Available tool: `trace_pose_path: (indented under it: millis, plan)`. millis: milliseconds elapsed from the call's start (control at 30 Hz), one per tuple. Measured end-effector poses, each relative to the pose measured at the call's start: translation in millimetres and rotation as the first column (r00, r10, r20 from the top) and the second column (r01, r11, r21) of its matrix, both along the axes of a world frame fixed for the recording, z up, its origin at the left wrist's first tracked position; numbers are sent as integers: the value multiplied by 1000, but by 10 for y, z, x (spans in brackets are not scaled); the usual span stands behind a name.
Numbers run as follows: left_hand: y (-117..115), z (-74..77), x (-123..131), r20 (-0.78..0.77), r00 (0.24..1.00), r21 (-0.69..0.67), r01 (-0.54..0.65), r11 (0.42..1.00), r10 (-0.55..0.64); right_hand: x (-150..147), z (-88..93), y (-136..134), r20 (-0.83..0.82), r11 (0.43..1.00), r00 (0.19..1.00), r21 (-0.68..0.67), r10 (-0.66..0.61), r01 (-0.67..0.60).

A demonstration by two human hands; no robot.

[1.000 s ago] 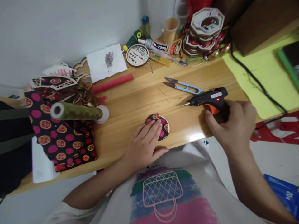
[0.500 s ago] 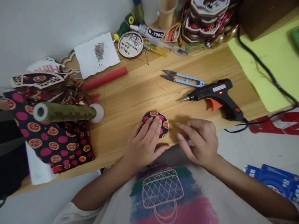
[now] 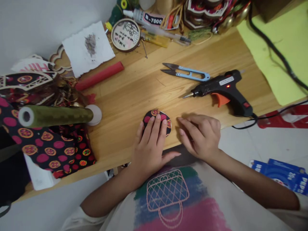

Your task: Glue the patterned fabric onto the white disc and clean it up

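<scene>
A round piece covered in black cloth with magenta and orange prints (image 3: 169, 124) lies on the wooden table near its front edge. My left hand (image 3: 150, 142) rests flat on top of it, fingers stretched out and thumb spread to the side, hiding much of the cloth. Just right of the piece is my right hand (image 3: 202, 136), lightly curled, with thumb and forefinger apart and nothing visible between them. A black hot glue gun (image 3: 216, 86) with an orange trigger and a lit red light lies beyond it. Blue-handled thread snips (image 3: 189, 73) are beside the gun.
On the left, a green roll (image 3: 57, 116) lies over patterned cloth (image 3: 43, 150). A red stick (image 3: 99, 76), stained white paper (image 3: 90, 48), a round framed piece (image 3: 125, 34) and a glue tube (image 3: 151, 18) line the back. A black cable (image 3: 271, 48) crosses yellow paper (image 3: 291, 57).
The view has shifted slightly. My left hand lies flatter over the round piece, with its fingers spread further apart. My right hand stays beside it in nearly the same pose.
</scene>
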State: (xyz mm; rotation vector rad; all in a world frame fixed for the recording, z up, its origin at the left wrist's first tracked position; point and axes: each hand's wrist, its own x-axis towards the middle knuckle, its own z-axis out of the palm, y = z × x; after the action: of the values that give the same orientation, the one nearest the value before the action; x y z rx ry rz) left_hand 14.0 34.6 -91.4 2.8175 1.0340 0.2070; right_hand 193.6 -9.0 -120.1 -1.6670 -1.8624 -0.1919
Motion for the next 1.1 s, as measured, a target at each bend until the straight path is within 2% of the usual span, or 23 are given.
trace_pose_path:
  millis: [233, 367, 567, 900, 1100]
  plan:
    - [-46, -17, -22, 47, 999, -99, -2, 995, 7, -4, -25, 0, 14, 1000, 1000, 22, -21, 21]
    - [-59, -20, -37, 34, 999, -111, 25, 994, -21, 1, -41, -4, 34, 999, 999, 26, -31, 30]
    - [-54, -10, -15, 17, 1000, -66, 12, 998, -11, -7, -52, -7, 8, 999, 999, 0, -39, 39]
    - [-115, -26, 43, -46, 999, 86, 20, 996, -16, -12, -43, 1, -18, 999, 999, 19, -26, 26]
    - [-21, 16, -5, -31, 998, 92, 52, 994, -50, -11, -38, 4, -5, 999, 1000, 34, -27, 27]
